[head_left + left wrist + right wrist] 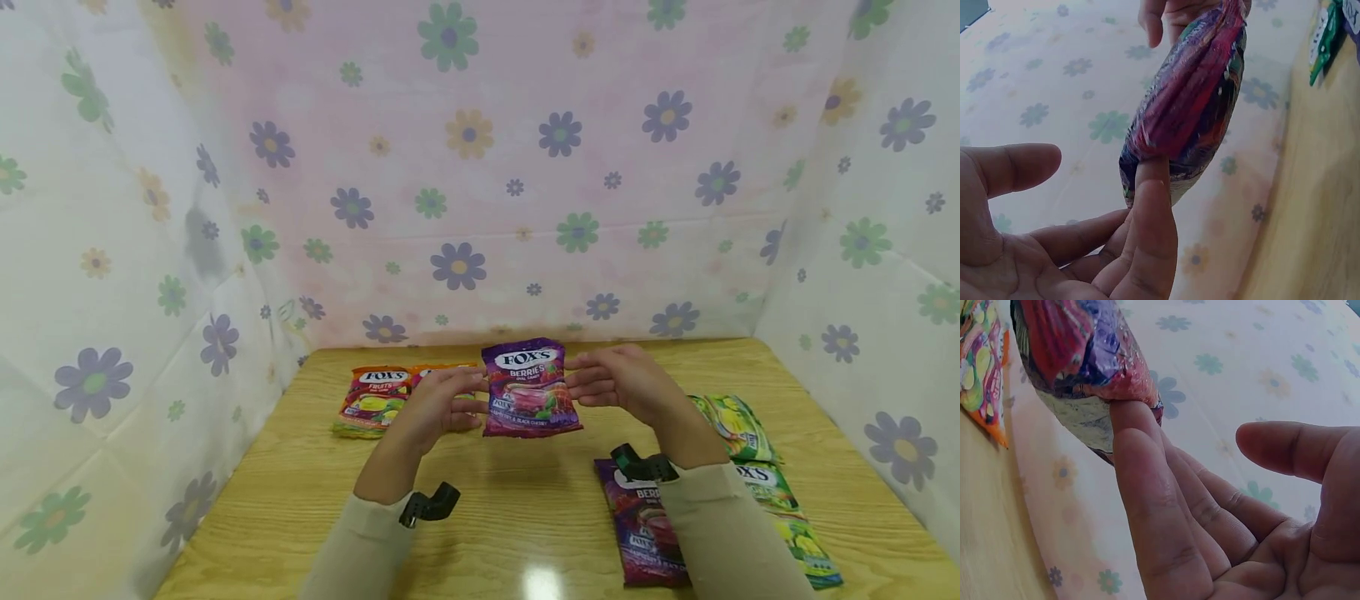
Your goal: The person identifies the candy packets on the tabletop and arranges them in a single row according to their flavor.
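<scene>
Above the table [510,508], the purple candy bag [531,390] hangs between your left hand [438,407] and right hand [626,382], fingers [1138,450] extended against its side edges, thumbs [1025,165] clear. Press lightly, evenly from both sides; it could slip.

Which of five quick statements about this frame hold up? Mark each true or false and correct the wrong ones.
1. A purple Berries bag is held up between the left hand and right hand. True.
2. The orange bags lie right of the green bags. False: they lie left of them.
3. Both thumbs press on the raised bag. False: both stand clear of it.
4. The right sleeve partly hides another Berries bag. True.
5. The sleeves are black. False: they are beige.
</scene>
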`<state>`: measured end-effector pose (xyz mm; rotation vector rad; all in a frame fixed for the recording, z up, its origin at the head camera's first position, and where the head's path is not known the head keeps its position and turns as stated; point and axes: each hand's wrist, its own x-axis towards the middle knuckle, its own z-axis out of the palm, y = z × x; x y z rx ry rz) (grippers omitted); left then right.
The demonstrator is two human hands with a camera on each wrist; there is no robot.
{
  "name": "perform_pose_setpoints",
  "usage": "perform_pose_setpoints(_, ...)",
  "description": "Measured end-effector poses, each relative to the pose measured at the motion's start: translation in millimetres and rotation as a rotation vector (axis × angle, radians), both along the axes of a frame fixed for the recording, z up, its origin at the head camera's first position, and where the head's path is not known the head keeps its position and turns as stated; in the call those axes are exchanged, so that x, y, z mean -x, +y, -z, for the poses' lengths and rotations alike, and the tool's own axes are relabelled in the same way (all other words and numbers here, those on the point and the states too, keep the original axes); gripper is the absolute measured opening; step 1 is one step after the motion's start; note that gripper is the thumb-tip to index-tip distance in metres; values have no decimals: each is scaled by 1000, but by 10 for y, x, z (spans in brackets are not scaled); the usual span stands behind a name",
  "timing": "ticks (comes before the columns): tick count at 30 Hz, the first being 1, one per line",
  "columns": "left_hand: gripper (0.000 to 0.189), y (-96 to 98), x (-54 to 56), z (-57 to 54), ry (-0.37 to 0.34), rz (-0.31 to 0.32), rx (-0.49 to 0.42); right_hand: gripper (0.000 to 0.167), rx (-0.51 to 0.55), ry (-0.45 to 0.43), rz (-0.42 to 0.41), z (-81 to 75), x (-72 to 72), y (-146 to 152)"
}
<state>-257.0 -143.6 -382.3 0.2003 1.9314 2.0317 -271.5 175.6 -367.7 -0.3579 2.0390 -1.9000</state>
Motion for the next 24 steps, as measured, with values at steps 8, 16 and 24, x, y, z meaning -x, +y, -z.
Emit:
perform_pose_setpoints(8,46,1,43,76,51,-59,73,50,34,-16,13,92,23,-90)
perform_pose_setpoints(16,43,-3,117,153,84,-106,105,45,5,15,55,190,80,-201)
perform_pose_setpoints(24,42,19,145,221,72,-151,114,43,-16,37,87,307,112,-278)
